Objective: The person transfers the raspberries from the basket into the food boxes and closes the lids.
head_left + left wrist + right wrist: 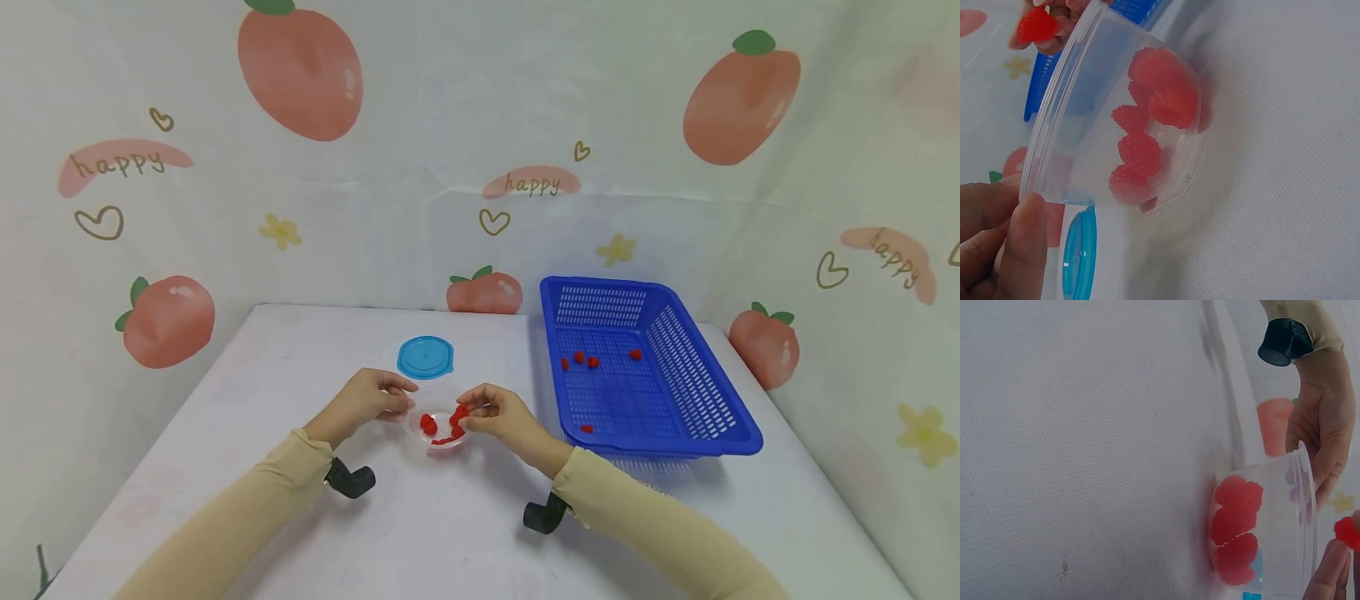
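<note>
A clear plastic tub [1088, 159] stands on the table with several red raspberries [1139, 153] in its bottom, seen through the wall in both wrist views. My left hand [369, 395] holds its rim on the left, thumb and fingers pinching the edge in the left wrist view. Over the tub's right side, my right hand [502, 414] pinches one raspberry [1037, 25] between thumb and fingertips. That berry is apart from those inside and at rim height. In the right wrist view only the fingertips [1330, 565] of the right hand show.
The tub's blue lid [425, 357] lies flat just behind it. To the right stands a blue slotted basket [731, 433] with several raspberries [635, 354] scattered on its floor. A patterned cloth backdrop [420, 242] rises behind the white table [435, 533].
</note>
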Available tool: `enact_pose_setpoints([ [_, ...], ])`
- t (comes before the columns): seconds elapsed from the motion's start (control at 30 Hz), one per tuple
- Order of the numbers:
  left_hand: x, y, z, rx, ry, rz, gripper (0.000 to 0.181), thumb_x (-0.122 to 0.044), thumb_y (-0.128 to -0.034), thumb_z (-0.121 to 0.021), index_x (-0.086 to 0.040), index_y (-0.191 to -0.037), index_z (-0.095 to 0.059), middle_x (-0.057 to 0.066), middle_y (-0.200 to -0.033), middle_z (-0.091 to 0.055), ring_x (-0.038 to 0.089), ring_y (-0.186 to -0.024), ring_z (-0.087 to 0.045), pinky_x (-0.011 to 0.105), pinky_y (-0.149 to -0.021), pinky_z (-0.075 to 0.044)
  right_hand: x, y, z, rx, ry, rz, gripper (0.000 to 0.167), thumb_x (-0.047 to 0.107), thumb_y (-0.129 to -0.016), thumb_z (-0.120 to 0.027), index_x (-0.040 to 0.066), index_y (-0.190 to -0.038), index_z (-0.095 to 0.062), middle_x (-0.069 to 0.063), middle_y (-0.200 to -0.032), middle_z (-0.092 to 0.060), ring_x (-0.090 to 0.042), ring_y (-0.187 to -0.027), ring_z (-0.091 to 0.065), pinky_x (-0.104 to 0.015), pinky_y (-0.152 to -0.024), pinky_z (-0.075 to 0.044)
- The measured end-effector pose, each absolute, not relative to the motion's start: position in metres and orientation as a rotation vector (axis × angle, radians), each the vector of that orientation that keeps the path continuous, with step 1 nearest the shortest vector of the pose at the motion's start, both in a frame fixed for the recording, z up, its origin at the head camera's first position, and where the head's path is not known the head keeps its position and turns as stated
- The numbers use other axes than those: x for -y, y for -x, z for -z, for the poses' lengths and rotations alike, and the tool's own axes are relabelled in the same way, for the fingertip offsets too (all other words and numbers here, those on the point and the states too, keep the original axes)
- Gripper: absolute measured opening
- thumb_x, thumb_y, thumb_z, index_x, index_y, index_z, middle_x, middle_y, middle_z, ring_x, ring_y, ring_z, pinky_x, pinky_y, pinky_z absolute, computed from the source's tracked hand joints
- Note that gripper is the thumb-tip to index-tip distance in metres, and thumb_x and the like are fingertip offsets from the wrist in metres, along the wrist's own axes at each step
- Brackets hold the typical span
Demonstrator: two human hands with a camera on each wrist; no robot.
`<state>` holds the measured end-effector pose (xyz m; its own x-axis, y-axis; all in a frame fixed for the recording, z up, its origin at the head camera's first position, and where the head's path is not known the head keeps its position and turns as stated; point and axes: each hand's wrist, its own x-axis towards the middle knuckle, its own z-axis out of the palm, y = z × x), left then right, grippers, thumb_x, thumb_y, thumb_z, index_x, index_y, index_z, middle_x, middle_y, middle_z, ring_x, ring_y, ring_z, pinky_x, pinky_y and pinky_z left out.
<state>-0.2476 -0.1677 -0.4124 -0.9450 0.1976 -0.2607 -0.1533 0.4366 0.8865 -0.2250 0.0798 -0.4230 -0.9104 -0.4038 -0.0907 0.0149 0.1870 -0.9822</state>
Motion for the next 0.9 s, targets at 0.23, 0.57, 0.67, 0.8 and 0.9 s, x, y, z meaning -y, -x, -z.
enact_pose_setpoints([
  [0.23,0.168,0.247,0.412,-2.365,-0.047,-1.520,0.034,-0.008,-0.0888,-0.067,0.006,-0.120,-0.063,0.010,-0.089,-0.066,0.015,-0.074,-0.064,0.028,-0.073,-0.060,-0.080,0.226,0.424,-2.131,0.383,1.771,0.035,0.001,-0.085,-0.068,-0.009,-0.117,-0.057,-0.012,-0.104,-0.063,-0.011,-0.085,-0.061,-0.024,-0.082,-0.057],
  [0.57,0.168,0.247,0.411,-2.365,-0.046,-1.516,0.035,-0.009,-0.0893,-0.067,0.005,-0.121,-0.062,0.010,-0.089,-0.066,0.015,-0.075,-0.064,0.028,-0.073,-0.060,-0.080,0.227,0.425,-2.142,0.377,1.764,0.035,0.001,-0.086,-0.068,-0.009,-0.118,-0.058,-0.018,-0.108,-0.063,-0.011,-0.085,-0.061,-0.025,-0.083,-0.057],
  [0.67,0.167,0.247,0.410,-2.371,-0.041,-1.510,0.034,-0.009,-0.0894,-0.067,0.005,-0.121,-0.063,0.010,-0.089,-0.066,0.015,-0.075,-0.064,0.028,-0.073,-0.060,-0.080,0.226,0.424,-2.147,0.372,1.757,0.035,0.002,-0.086,-0.068,-0.008,-0.118,-0.058,-0.017,-0.109,-0.063,-0.012,-0.086,-0.061,-0.025,-0.084,-0.056],
  [0.8,0.167,0.247,0.411,-2.377,-0.033,-1.499,0.035,-0.010,-0.0891,-0.067,0.004,-0.121,-0.063,0.010,-0.090,-0.066,0.015,-0.075,-0.064,0.028,-0.073,-0.060,-0.081,0.224,0.421,-2.139,0.377,1.748,0.036,0.004,-0.087,-0.068,-0.006,-0.120,-0.057,-0.014,-0.108,-0.063,-0.014,-0.089,-0.061,-0.027,-0.086,-0.056],
  [0.9,0.167,0.247,0.411,-2.378,-0.028,-1.496,0.035,-0.010,-0.0888,-0.068,0.004,-0.121,-0.063,0.010,-0.090,-0.066,0.015,-0.075,-0.064,0.028,-0.073,-0.060,-0.084,0.221,0.414,-2.126,0.403,1.748,0.036,0.005,-0.088,-0.066,-0.006,-0.121,-0.056,-0.017,-0.111,-0.061,-0.015,-0.092,-0.061,-0.028,-0.088,-0.056],
])
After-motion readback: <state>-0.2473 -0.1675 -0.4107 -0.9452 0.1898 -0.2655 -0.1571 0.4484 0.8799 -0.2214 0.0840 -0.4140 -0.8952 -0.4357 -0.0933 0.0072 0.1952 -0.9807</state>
